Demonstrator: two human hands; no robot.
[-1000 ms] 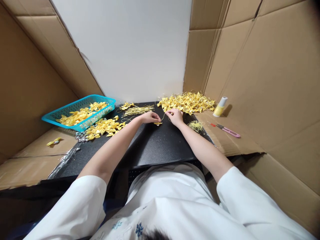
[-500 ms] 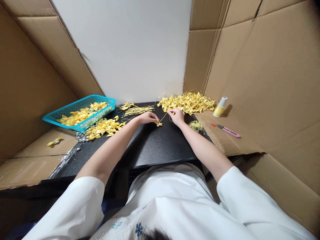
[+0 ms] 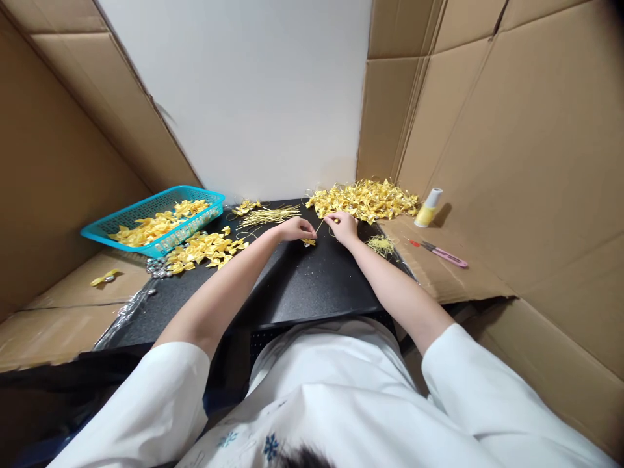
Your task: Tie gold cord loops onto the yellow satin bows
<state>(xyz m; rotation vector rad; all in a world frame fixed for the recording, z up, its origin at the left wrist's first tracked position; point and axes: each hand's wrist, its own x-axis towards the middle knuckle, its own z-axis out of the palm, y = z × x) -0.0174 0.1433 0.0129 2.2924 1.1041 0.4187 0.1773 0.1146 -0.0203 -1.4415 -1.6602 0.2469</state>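
Observation:
Over the middle of the black tabletop [image 3: 312, 292], my left hand [image 3: 297, 229] is closed on a small yellow ribbon bow [image 3: 309, 242] that shows just below its fingertips. A thin yellow cord [image 3: 320, 225] runs up from the bow toward my right hand [image 3: 342, 227]. The right fingers pinch this cord. Beyond the right hand lies a big heap of finished-looking yellow bows [image 3: 370, 198] with loops of cord. Behind the left hand rests a bundle of cut yellow cords [image 3: 268, 216].
At left stands a blue basket [image 3: 151, 244] of yellow bows, with loose bows [image 3: 205, 249] and silvery beads [image 3: 158, 267] beside it. On the right are thread scraps [image 3: 381, 246], pink-handled snips [image 3: 446, 255] and a yellow thread spool [image 3: 428, 209]. Cardboard walls [image 3: 487, 143] enclose the table.
My left hand has moved slightly right, nearer my right hand, and its fingers now cover more of the bow. The cord between the hands looks shorter and steeper. My right hand has hardly moved.

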